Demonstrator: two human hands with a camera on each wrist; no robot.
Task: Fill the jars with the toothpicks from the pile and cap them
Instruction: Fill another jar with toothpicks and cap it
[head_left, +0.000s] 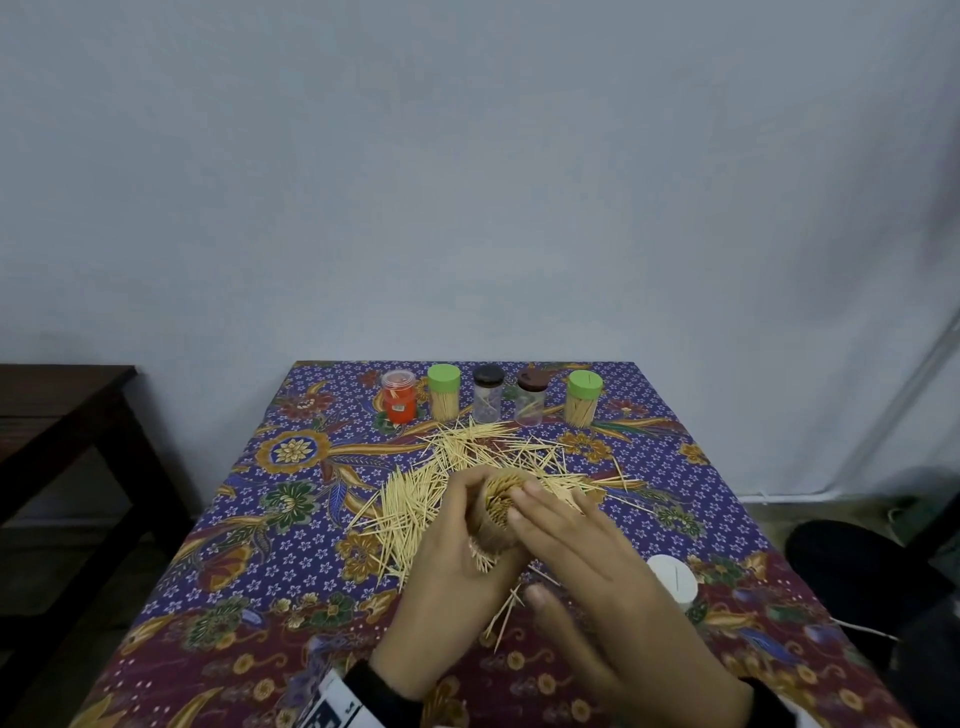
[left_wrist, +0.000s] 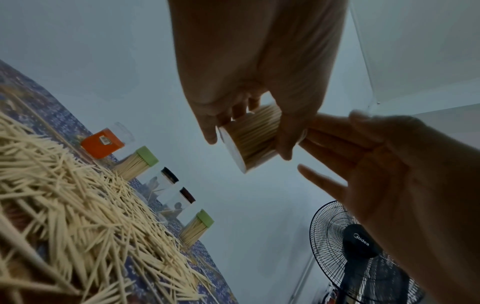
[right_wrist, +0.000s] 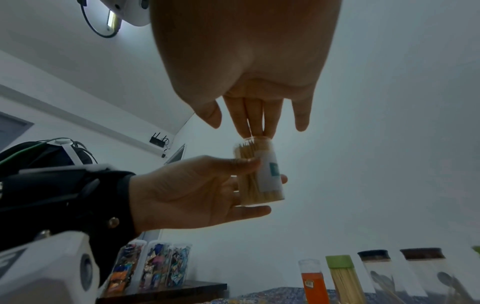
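The jar (right_wrist: 259, 172) is up off the table, held above the near edge of the toothpick pile (head_left: 457, 467), a small clear cylinder with a white label, packed nearly full of upright toothpicks. It looks light, and its smooth plastic wall is probably slippery, so a wrap around the middle of the body seems the sensible place to hold it, leaving the open mouth free. The sticks are thin and pointed; loose ones would likely spill if the jar tips far.

The left hand (head_left: 457, 561) has it that way: thumb across one side, fingers curled round the other, gripping the body at about mid-height. The right hand (head_left: 587, 566) is flat and spread, holding nothing, its fingertips (right_wrist: 255, 131) laid straight down on the toothpick tips at the mouth, I'd guess pressing them level so a cap will seat.

A white cap (head_left: 672, 577) lies on the patterned tablecloth (head_left: 249, 519) just right of the hands, with one stray toothpick across it. Five more jars stand in a row at the far edge: an orange one (head_left: 399, 397), two green-capped ones (head_left: 444, 392) full of sticks, and two dark-capped ones (head_left: 488, 395) that look almost empty.
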